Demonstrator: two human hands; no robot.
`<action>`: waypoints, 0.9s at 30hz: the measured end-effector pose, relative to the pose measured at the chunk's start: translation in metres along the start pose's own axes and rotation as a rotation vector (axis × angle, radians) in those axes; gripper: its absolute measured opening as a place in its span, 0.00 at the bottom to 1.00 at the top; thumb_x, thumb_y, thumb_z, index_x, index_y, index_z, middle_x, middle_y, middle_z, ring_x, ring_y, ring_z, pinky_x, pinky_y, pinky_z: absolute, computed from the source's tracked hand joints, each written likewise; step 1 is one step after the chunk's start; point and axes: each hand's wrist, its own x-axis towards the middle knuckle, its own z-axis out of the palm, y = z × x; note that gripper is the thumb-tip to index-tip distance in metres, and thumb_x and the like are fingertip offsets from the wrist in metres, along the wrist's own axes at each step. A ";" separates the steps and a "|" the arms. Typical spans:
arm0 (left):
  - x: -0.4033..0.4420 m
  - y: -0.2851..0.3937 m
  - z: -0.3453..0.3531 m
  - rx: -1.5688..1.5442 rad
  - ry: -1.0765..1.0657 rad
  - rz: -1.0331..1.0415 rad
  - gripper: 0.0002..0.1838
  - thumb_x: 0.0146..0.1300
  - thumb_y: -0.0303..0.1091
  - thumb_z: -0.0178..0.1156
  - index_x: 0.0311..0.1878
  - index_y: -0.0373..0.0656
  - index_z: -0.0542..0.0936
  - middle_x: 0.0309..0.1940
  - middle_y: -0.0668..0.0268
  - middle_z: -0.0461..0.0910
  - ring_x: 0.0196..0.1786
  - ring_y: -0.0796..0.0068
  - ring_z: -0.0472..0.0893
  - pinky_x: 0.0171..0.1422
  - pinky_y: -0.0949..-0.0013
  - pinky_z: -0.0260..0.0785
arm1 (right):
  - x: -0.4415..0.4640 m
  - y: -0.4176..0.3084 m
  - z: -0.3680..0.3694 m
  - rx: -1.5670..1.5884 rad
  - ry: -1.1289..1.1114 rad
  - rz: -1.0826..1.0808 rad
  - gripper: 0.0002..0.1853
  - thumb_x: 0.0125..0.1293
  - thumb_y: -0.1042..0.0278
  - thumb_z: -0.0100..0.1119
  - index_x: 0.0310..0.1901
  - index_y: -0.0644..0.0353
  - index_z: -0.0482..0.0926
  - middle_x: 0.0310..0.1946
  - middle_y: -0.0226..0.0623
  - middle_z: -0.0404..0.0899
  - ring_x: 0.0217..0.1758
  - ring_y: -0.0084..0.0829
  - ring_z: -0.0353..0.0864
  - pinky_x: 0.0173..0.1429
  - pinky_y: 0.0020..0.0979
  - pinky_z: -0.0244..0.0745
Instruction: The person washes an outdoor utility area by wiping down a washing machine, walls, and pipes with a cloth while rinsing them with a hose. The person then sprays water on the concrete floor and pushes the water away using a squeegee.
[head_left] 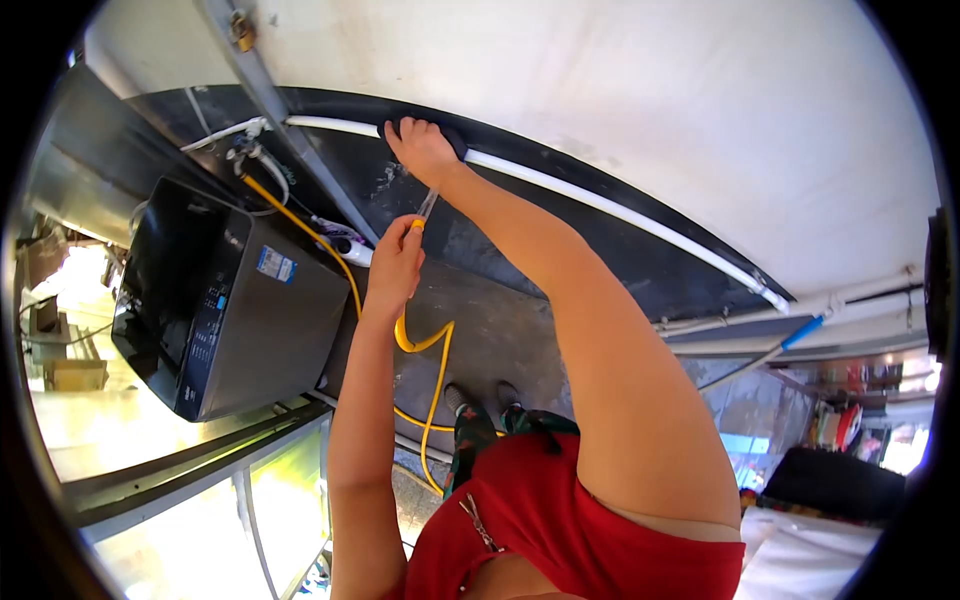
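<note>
My left hand (398, 262) is closed around the end of a yellow hose (402, 333), which hangs down from it towards the floor. A clear streak, water or a see-through tip, runs from the hose end up towards my right wrist. My right hand (422, 150) presses a dark cloth or pad (456, 143) against a white pipe (345, 125) along the wall. Most of that dark thing is hidden under my palm. Below the pipe is a black wall panel (500, 230) with wet-looking patches.
A dark washing machine (270, 320) stands at the left. Behind it, a tap (240, 155) feeds the yellow hose. A grey metal post (320, 170) slants across the wall. The hose loops over the wet floor (480, 320) near my feet. Black and white items lie at lower right.
</note>
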 end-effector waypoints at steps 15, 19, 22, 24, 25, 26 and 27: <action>-0.033 -0.001 0.224 0.350 -0.573 0.174 0.12 0.72 0.40 0.51 0.52 0.49 0.76 0.19 0.74 0.66 0.14 0.86 0.61 0.15 0.77 0.50 | -0.352 0.229 -0.203 0.023 -0.244 0.274 0.33 0.59 0.71 0.49 0.69 0.41 0.66 0.40 0.39 0.71 0.46 0.39 0.73 0.51 0.39 0.70; -0.046 -0.005 0.271 0.377 -0.690 0.195 0.13 0.71 0.40 0.51 0.52 0.47 0.77 0.19 0.73 0.68 0.17 0.84 0.64 0.19 0.75 0.54 | -0.422 0.272 -0.250 -0.011 -0.246 0.403 0.34 0.58 0.76 0.48 0.69 0.42 0.66 0.42 0.42 0.70 0.49 0.43 0.72 0.55 0.42 0.70; -0.052 -0.008 0.301 0.406 -0.729 0.207 0.14 0.69 0.39 0.53 0.51 0.44 0.78 0.21 0.69 0.74 0.22 0.79 0.72 0.28 0.71 0.63 | -0.465 0.295 -0.298 -0.106 -0.269 0.532 0.36 0.56 0.79 0.49 0.69 0.44 0.65 0.41 0.43 0.69 0.48 0.45 0.72 0.54 0.43 0.70; -0.057 -0.007 0.318 0.444 -0.753 0.199 0.14 0.69 0.39 0.53 0.51 0.44 0.78 0.21 0.69 0.75 0.22 0.78 0.72 0.29 0.71 0.64 | -0.493 0.313 -0.321 -0.222 -0.234 0.620 0.38 0.53 0.80 0.52 0.70 0.44 0.65 0.42 0.44 0.70 0.49 0.47 0.72 0.56 0.44 0.69; -0.060 -0.007 0.326 0.463 -0.764 0.194 0.14 0.69 0.39 0.53 0.51 0.44 0.78 0.21 0.68 0.75 0.23 0.78 0.72 0.29 0.71 0.64 | -0.506 0.323 -0.329 -0.267 -0.216 0.661 0.39 0.52 0.80 0.55 0.70 0.45 0.65 0.43 0.45 0.70 0.51 0.47 0.72 0.58 0.44 0.69; -0.062 -0.009 0.333 0.467 -0.781 0.207 0.14 0.68 0.40 0.53 0.50 0.44 0.78 0.22 0.66 0.76 0.23 0.75 0.74 0.30 0.69 0.65 | -0.517 0.331 -0.336 -0.223 -0.230 0.684 0.41 0.50 0.78 0.59 0.70 0.45 0.65 0.45 0.45 0.71 0.55 0.47 0.71 0.61 0.44 0.67; -0.060 -0.015 0.341 0.479 -0.793 0.239 0.14 0.68 0.40 0.53 0.50 0.44 0.79 0.22 0.65 0.76 0.23 0.74 0.74 0.30 0.68 0.65 | -0.527 0.339 -0.341 -0.178 -0.245 0.706 0.43 0.49 0.77 0.63 0.70 0.44 0.64 0.47 0.45 0.71 0.58 0.47 0.71 0.65 0.45 0.66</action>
